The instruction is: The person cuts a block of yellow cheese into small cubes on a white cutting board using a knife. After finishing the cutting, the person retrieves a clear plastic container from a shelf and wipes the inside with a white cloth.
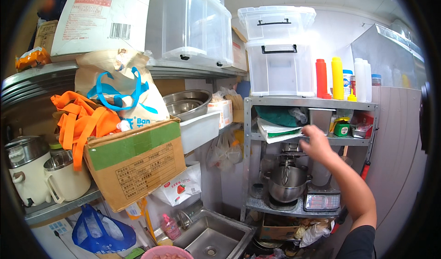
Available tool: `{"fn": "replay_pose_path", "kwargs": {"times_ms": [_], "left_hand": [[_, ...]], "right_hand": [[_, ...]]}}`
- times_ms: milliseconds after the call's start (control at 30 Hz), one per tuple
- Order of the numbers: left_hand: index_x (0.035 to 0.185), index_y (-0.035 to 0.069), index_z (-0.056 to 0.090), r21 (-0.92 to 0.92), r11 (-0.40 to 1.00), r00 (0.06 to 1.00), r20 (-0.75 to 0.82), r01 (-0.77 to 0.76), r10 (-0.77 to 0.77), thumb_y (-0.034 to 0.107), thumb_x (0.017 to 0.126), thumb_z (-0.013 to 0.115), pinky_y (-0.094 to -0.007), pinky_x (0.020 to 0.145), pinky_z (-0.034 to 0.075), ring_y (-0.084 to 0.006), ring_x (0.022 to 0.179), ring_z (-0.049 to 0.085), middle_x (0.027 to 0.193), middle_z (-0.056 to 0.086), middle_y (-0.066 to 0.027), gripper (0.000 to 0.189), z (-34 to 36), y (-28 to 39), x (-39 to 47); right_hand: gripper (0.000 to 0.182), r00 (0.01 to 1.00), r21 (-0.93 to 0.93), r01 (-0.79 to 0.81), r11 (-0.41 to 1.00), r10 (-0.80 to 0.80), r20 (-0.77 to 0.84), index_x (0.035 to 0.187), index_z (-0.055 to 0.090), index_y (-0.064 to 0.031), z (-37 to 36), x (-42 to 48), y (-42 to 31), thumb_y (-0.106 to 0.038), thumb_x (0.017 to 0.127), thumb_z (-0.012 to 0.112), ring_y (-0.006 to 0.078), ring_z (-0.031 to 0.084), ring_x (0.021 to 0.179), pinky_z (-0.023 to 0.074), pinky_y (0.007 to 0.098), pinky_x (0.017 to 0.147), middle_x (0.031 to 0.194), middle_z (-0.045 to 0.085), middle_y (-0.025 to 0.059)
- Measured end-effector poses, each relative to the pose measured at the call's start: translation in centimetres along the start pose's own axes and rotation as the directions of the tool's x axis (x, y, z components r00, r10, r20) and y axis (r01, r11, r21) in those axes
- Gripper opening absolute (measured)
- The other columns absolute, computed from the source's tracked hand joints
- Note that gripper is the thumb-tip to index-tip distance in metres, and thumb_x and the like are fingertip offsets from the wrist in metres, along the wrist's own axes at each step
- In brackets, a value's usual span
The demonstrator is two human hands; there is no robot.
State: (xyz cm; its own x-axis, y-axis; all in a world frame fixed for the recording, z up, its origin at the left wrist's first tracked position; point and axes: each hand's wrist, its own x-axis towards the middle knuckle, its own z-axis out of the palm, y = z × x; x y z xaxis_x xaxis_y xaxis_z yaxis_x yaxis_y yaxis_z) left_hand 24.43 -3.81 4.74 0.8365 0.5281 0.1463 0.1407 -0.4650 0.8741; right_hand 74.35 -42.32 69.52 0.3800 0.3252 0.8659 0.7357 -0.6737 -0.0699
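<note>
My right hand (315,143) reaches up to the second shelf of the metal rack, its fingertips at the right end of a white folded sheet stack (275,129) with green between its layers. Whether the fingers touch or grip it cannot be made out. Above the stack lies a dark green cloth or bag (279,116). Just behind the hand stands a steel container (320,119). Under the hand, on a lower shelf, are a stand mixer's steel bowl (287,186) and a scale (322,202). My left hand is out of view.
A tilted cardboard box (137,166) juts from the left shelf, holding orange straps (86,121) and a cloth bag (103,69). Below are a steel sink (213,238) and a pink basin (167,250). Clear bins (280,69) and squeeze bottles (321,76) top the rack.
</note>
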Motion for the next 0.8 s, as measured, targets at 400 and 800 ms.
{"fn": "replay_pose_path", "kwargs": {"times_ms": [400, 800], "left_hand": [[0.12, 0.003, 0.066, -0.012, 0.998, 0.99, 0.127, 0.059, -0.057, 0.014, 0.102, 0.059, -0.0406, 0.083, 0.055, -0.0251, 0.095, 0.07, 0.102, 0.073, -0.0149, 0.022, 3.2, 6.7, 7.8], [0.126, 0.003, 0.063, -0.006, 0.998, 0.976, 0.212, 0.06, -0.057, 0.018, 0.104, 0.057, -0.0416, 0.087, 0.054, -0.0258, 0.101, 0.068, 0.109, 0.071, -0.0155, 0.028, 11.3, 11.2, 18.7]], "right_hand": [[0.068, 0.917, -0.205, -0.314, 0.927, 0.239, -0.32, 0.138, 0.059, 0.0017, -5.7, 19.7, 5.8, -0.038, 0.086, 0.077, 0.0387, 0.062, 0.127, 0.0517, 0.0459, 0.107, 0.138, 0.062, 0.0242], [0.089, 0.802, -0.03, -0.479, 0.877, 0.424, -0.42, 0.144, 0.058, -0.0011, -5.0, 37.6, 9.3, -0.06, 0.079, 0.076, 0.0377, 0.059, 0.133, 0.0475, 0.0478, 0.11, 0.14, 0.065, 0.0215]]}}
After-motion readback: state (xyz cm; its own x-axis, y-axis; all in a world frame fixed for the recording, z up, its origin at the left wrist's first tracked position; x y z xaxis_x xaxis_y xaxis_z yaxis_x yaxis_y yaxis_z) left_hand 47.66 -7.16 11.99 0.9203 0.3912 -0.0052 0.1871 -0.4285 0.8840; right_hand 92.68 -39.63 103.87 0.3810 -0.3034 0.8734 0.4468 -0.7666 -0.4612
